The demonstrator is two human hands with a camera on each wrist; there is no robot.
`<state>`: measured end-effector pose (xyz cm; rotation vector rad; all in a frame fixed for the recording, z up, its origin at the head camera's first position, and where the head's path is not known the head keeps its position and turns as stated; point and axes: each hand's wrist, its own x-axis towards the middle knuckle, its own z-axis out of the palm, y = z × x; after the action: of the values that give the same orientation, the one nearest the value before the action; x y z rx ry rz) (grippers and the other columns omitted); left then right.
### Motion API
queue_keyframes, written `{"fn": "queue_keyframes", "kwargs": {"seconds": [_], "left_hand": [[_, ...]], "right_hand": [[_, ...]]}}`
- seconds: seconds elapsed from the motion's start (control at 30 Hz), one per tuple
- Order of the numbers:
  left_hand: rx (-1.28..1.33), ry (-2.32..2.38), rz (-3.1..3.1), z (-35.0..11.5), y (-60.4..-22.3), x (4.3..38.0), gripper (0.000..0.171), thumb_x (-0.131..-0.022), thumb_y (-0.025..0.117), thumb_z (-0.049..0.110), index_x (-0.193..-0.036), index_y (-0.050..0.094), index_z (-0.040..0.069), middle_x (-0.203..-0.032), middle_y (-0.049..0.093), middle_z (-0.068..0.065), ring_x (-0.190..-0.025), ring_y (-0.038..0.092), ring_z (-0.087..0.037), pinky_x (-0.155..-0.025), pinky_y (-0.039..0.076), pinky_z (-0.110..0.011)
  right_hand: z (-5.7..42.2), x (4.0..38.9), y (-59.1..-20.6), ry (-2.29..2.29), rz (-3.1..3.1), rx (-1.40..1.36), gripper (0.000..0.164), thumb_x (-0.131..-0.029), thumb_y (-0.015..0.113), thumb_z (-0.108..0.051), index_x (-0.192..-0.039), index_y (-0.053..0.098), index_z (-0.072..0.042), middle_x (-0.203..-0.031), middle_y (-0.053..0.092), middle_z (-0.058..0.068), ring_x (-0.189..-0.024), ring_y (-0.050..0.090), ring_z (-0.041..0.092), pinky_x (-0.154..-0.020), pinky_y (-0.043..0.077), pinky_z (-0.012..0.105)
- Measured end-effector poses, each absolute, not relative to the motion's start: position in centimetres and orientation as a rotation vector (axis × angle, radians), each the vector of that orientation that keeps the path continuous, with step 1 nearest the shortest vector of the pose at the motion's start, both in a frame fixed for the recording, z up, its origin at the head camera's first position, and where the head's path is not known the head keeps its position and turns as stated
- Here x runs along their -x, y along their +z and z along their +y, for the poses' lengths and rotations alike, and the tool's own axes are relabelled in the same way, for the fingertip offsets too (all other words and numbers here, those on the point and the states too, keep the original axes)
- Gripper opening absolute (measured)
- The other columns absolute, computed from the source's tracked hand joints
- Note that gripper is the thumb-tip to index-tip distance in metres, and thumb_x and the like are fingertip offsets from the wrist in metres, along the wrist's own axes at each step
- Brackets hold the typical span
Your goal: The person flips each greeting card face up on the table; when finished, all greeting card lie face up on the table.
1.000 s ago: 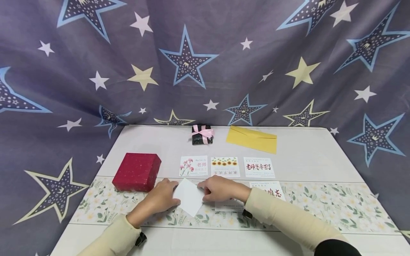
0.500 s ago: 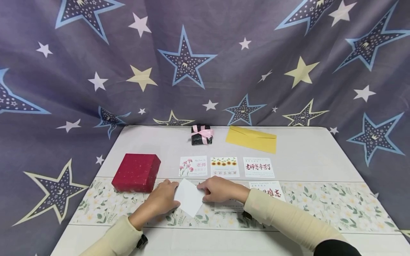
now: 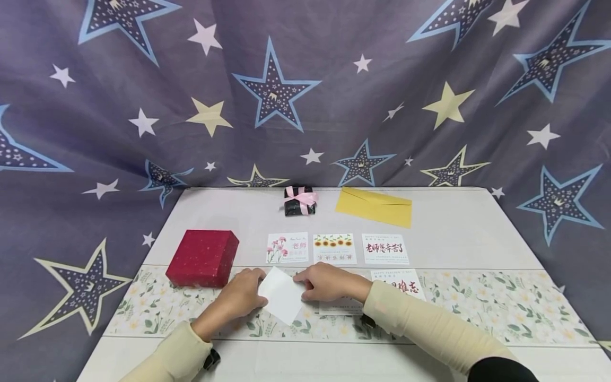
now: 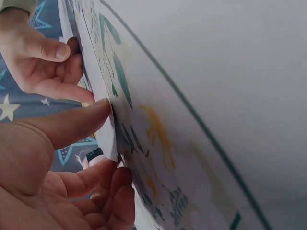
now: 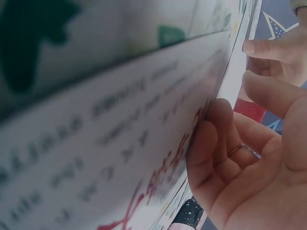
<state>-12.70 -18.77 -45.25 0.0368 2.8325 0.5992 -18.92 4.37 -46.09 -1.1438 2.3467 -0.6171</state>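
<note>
A blank white square of paper [image 3: 282,297] sits cornerwise over the floral strip in the head view. At its left side my left hand [image 3: 237,295] pinches the edge, thumb nearer me and index finger farther off. The left wrist view shows the left thumb [image 4: 84,122] against the sheet's edge. My right hand [image 3: 329,282] holds the right side between index finger and thumb, its other fingers curled under. Below the right hand lies a printed card [image 3: 341,307], partly covered by that hand. A second card with red writing [image 3: 406,281] is partly hidden by the right forearm.
A red box [image 3: 202,257] stands left of the left hand. Behind the sheet lie a carnation card [image 3: 288,248], a sunflower card [image 3: 334,249] and a red-lettered card [image 3: 385,249]. Farther back are a black gift box with pink ribbon [image 3: 300,201] and a yellow envelope [image 3: 374,207].
The white paper's left side shifts very slightly with the left hand. The right hand stays nearly still, and the other things keep their places.
</note>
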Motion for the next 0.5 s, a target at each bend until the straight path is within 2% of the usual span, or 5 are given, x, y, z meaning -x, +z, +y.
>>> {"fn": "queue_keyframes", "kwargs": {"seconds": [0.17,0.37,0.5], "left_hand": [[-0.011,0.685,2.819,-19.1,-45.4,12.8,0.022,-0.083,0.082,0.012,-0.093,0.062,0.009,-0.077,0.055,-0.002,-0.069,0.052,-0.014,-0.06,0.043,-0.027],[-0.025,0.801,2.816,-19.8,-45.6,12.8,0.022,-0.089,0.075,0.013,-0.08,0.056,0.014,-0.067,0.052,0.002,-0.063,0.048,-0.012,-0.059,0.037,-0.025],[-0.051,0.862,2.811,-20.2,-45.4,12.9,0.022,-0.092,0.072,0.013,-0.078,0.055,0.015,-0.065,0.05,0.003,-0.062,0.046,-0.011,-0.058,0.036,-0.024]], "right_hand": [[4.3,18.9,-46.0,-0.638,2.338,1.104,0.043,-0.092,0.074,-0.018,-0.135,0.067,-0.018,-0.067,0.057,-0.01,-0.057,0.047,0.002,-0.058,0.041,0.018],[4.3,19.3,-45.9,-0.66,2.346,1.095,0.035,-0.092,0.074,-0.018,-0.127,0.073,-0.021,-0.067,0.057,-0.01,-0.058,0.047,0.003,-0.058,0.039,0.019],[4.3,19.6,-46.2,-0.668,2.373,1.127,0.023,-0.093,0.072,-0.018,-0.115,0.076,-0.022,-0.065,0.054,-0.011,-0.058,0.044,0.002,-0.059,0.036,0.018]]}}
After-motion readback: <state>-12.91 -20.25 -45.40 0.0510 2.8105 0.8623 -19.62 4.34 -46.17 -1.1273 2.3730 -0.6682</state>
